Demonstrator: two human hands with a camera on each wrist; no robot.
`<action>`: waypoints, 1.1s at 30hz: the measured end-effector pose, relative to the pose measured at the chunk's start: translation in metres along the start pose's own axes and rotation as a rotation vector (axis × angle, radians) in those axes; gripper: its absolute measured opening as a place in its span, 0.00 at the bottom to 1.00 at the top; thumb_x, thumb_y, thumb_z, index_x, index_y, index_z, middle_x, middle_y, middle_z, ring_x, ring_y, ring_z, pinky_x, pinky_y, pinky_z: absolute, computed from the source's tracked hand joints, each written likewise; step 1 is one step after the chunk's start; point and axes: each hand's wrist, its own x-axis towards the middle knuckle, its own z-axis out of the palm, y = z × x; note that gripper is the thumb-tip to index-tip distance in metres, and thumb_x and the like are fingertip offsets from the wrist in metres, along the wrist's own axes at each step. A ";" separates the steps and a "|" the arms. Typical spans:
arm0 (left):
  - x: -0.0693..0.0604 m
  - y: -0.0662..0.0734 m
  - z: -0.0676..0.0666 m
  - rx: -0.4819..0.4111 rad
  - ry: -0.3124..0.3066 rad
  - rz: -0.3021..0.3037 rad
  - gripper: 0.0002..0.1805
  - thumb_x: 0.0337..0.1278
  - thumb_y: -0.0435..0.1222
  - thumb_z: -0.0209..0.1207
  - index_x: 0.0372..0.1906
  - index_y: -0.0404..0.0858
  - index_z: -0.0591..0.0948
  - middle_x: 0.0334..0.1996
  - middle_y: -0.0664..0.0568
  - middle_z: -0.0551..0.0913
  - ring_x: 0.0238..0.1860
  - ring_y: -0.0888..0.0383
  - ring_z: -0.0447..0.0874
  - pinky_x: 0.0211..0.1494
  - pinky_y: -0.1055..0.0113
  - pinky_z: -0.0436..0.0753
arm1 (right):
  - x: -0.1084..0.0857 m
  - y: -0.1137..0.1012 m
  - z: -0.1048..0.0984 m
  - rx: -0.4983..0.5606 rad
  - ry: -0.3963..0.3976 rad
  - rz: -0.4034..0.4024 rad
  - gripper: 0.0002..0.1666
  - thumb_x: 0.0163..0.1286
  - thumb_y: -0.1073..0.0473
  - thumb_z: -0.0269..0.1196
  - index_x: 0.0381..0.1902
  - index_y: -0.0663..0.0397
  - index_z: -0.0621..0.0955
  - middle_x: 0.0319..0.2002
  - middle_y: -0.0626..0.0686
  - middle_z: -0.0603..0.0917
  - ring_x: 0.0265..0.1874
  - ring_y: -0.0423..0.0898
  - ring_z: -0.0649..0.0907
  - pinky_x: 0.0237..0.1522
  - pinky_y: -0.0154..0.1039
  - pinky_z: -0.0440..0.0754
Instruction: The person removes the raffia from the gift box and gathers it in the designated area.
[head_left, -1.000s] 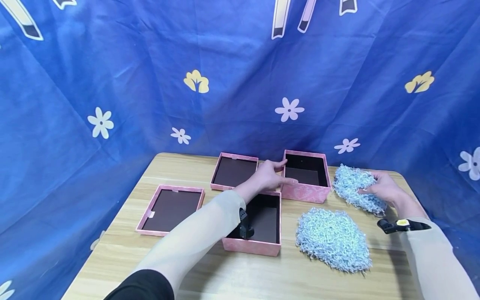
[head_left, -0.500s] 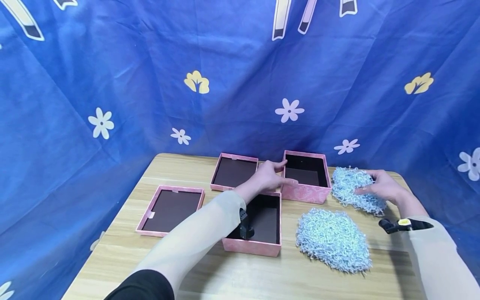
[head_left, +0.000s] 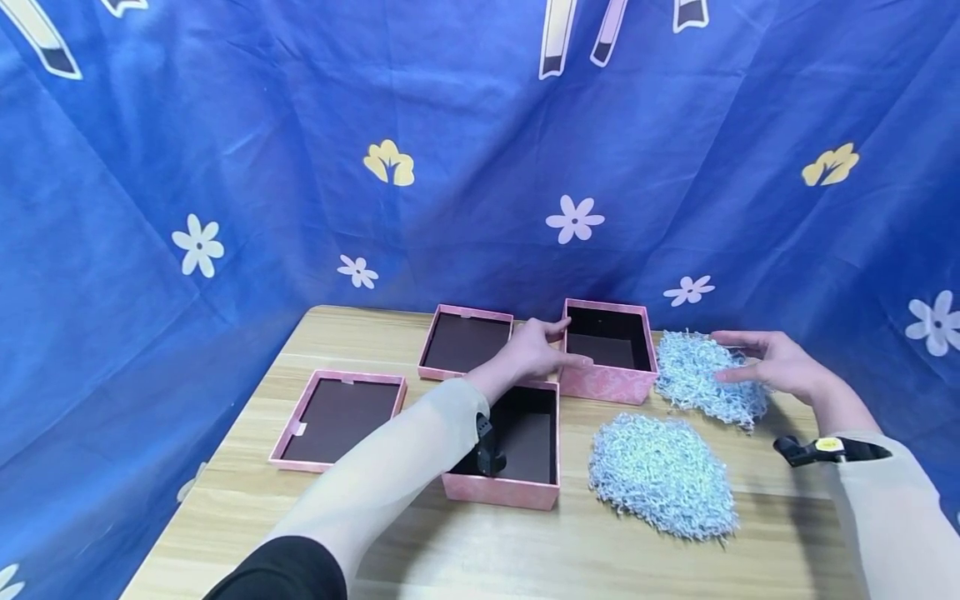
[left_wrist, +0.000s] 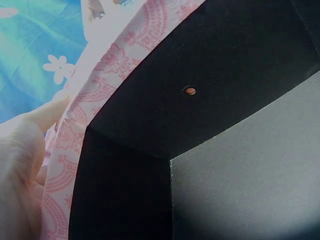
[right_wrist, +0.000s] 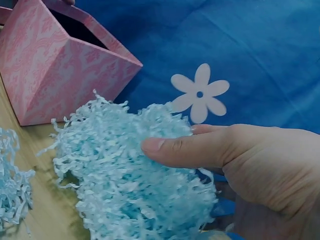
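My left hand (head_left: 528, 348) is at the left side of the far pink box (head_left: 609, 385). Its thumb lies by the near wall, with another finger stretched toward the left rim. In the left wrist view, fingers (left_wrist: 47, 116) touch the patterned outer wall beside the box's black inside. At the back right, my right hand (head_left: 783, 367) is beside a pile of light-blue shredded paper (head_left: 693, 375). The right wrist view puts a straight thumb (right_wrist: 182, 150) against the paper shreds (right_wrist: 135, 185), while the other fingers are partly hidden at the far side. Fingers and thumb are spread apart.
A second light-blue shredded paper pile (head_left: 663, 475) lies in front. Under my left forearm stands a near pink box (head_left: 502, 492), partly covered. Two shallow pink lids (head_left: 337, 421) with dark insides lie to the left. A blue floral cloth (head_left: 480, 167) hangs behind the wooden table (head_left: 480, 558).
My right hand has shifted a little to the right, relative to the paper, and its thumb and fingers have spread wider. The paper pile has moved slightly left. My left hand stays at the box.
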 end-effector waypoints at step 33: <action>-0.011 0.003 -0.036 0.094 -0.012 0.074 0.57 0.50 0.65 0.76 0.82 0.47 0.67 0.73 0.46 0.75 0.80 0.44 0.60 0.77 0.51 0.67 | -0.037 -0.037 -0.045 -0.153 0.117 0.008 0.40 0.74 0.45 0.71 0.75 0.60 0.74 0.69 0.66 0.78 0.50 0.29 0.83 0.43 0.27 0.80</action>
